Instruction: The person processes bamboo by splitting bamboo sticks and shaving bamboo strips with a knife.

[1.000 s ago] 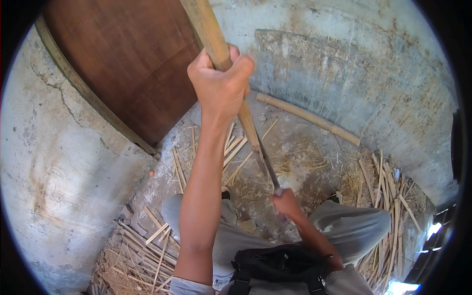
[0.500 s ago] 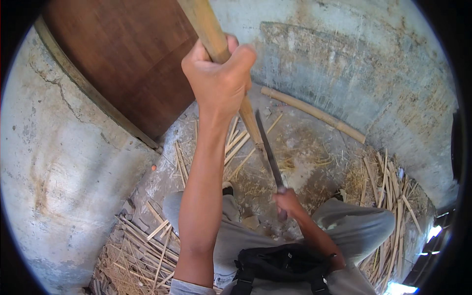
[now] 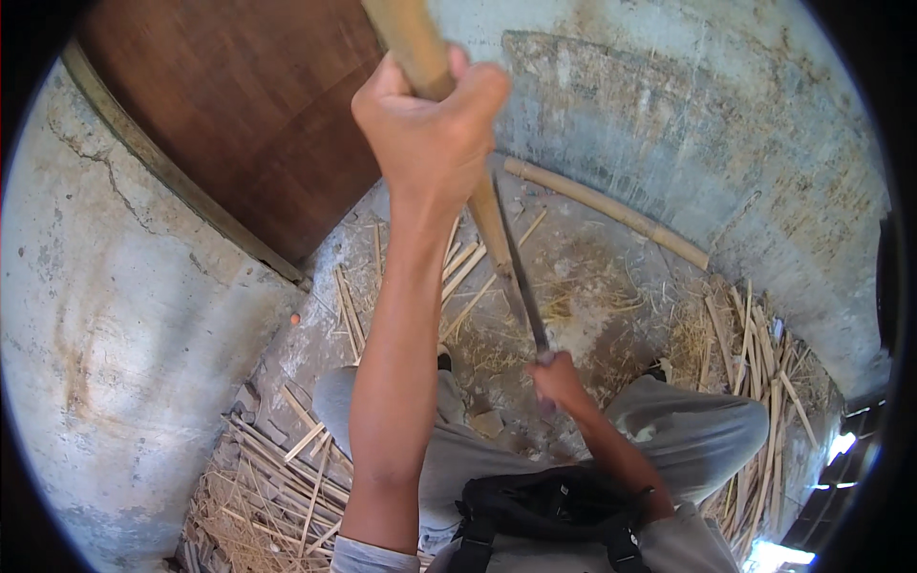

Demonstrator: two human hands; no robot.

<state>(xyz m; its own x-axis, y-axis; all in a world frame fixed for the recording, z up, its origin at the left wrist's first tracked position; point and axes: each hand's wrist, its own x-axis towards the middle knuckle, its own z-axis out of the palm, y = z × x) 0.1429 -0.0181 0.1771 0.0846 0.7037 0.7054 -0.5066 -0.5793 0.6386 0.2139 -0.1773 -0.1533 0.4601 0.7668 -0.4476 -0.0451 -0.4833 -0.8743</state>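
Left hand [image 3: 435, 134]: fingers and thumb clenched round a long, tan wooden or bamboo pole [image 3: 411, 38], which slants through the fist, its narrowed lower end over the middle of the floor. Right hand [image 3: 562, 382], nearer and to the right: fingers closed on the handle of a long, dark, narrow-bladed knife [image 3: 526, 291]; blade points away along the right side of the pole; contact with it cannot be told. Beneath: grey concrete floor [image 3: 583, 253] strewn with straw-coloured shavings. Pale split strips [image 3: 306, 501] heaped at near left; second pile of pale strips [image 3: 769, 382] at right. Beyond the knife, a round tan bamboo length [image 3: 611, 212] lies along the foot of the stained pale wall [image 3: 688, 124]. Far left: a reddish-brown flat panel [image 3: 239, 105].
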